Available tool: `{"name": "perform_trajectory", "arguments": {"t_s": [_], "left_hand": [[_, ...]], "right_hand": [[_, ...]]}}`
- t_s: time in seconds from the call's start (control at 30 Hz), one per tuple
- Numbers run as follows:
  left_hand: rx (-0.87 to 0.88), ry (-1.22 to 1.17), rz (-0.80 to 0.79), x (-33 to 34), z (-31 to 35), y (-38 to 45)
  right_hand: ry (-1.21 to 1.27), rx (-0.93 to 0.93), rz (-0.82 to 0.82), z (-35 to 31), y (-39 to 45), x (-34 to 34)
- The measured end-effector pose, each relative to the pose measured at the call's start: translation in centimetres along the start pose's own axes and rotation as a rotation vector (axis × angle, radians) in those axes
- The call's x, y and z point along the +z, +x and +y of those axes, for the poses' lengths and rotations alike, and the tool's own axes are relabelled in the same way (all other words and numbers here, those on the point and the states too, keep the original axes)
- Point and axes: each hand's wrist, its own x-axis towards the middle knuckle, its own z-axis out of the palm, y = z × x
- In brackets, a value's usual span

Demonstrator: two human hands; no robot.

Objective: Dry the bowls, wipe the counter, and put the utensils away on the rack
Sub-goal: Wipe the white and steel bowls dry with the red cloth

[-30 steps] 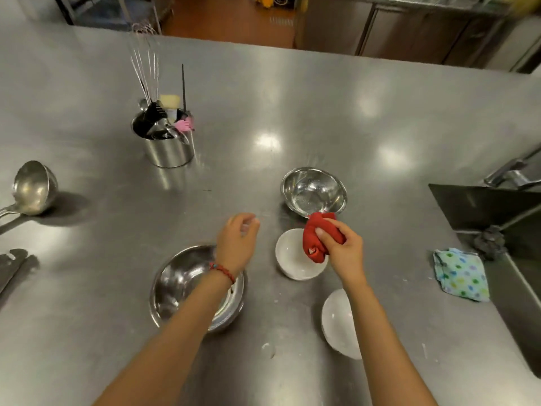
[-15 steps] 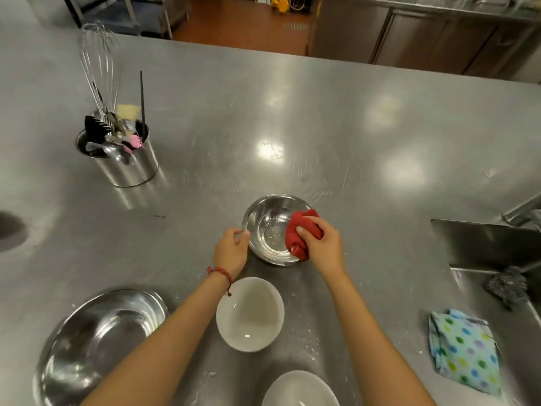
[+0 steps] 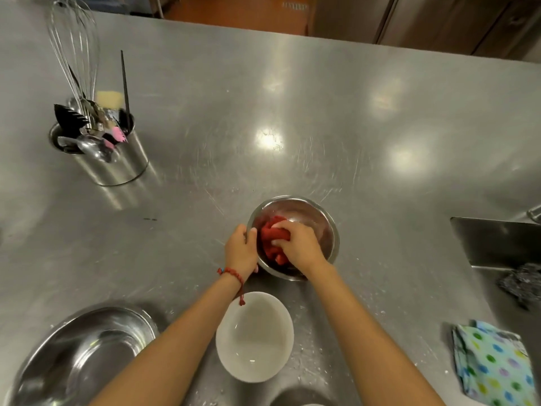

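A small steel bowl (image 3: 319, 212) stands in the middle of the steel counter (image 3: 292, 112). My left hand (image 3: 241, 250) grips its left rim, thumb over the edge. My right hand (image 3: 298, 244) is inside the bowl, holding a bunched red cloth (image 3: 270, 237) against the inner wall. A white bowl (image 3: 254, 338) with water drops sits upright just in front of it. At the bottom left lies a large steel bowl (image 3: 82, 358). A steel canister (image 3: 117, 159) at the far left holds a whisk (image 3: 74, 54), spoons and spatulas.
A polka-dot cloth (image 3: 494, 364) lies folded at the right, near the sink (image 3: 497, 241) and a dark scourer (image 3: 524, 281). White specks and water smears dot the counter around the bowls. The rim of another bowl (image 3: 301, 401) peeks in at the bottom edge.
My right hand has pushed the red cloth from the small steel bowl's rim down inside it. My left hand has closed on the bowl's left rim. The view has moved closer.
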Motion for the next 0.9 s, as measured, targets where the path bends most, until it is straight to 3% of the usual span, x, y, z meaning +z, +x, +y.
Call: {"name": "perform_trajectory", "arguments": {"t_s": [0.13, 0.3, 0.37, 0.47, 0.53, 0.6, 0.73, 0.9], "left_hand": [[0.019, -0.029, 0.007, 0.1, -0.2, 0.1], [0.033, -0.035, 0.054, 0.0, -0.3, 0.5], [0.035, -0.037, 0.068, 0.2, -0.3, 0.5], [0.057, -0.049, 0.079, 0.5, -0.4, 0.7], [0.091, -0.032, 0.066, 0.4, -0.3, 0.9], [0.134, -0.019, 0.057, 0.2, -0.2, 1.2], [0.136, -0.026, 0.063, 0.3, -0.4, 1.2], [0.120, -0.041, 0.090, 0.4, -0.4, 1.3]], "right_hand": [[-0.166, -0.044, 0.154, -0.1, 1.4, -0.1], [-0.566, 0.056, 0.111, 1.1, 0.8, -2.5], [-0.452, 0.078, -0.028, 1.4, -0.1, -3.1], [-0.064, 0.080, -0.294, 0.5, -0.5, -2.7], [0.008, -0.002, -0.226, 0.0, 0.1, -1.4], [0.039, -0.064, -0.041, -0.4, 0.8, 0.1], [-0.369, -0.067, 0.171, -0.4, 1.6, 0.4], [-0.778, 0.074, 0.093, 0.2, 0.5, -2.6]]}}
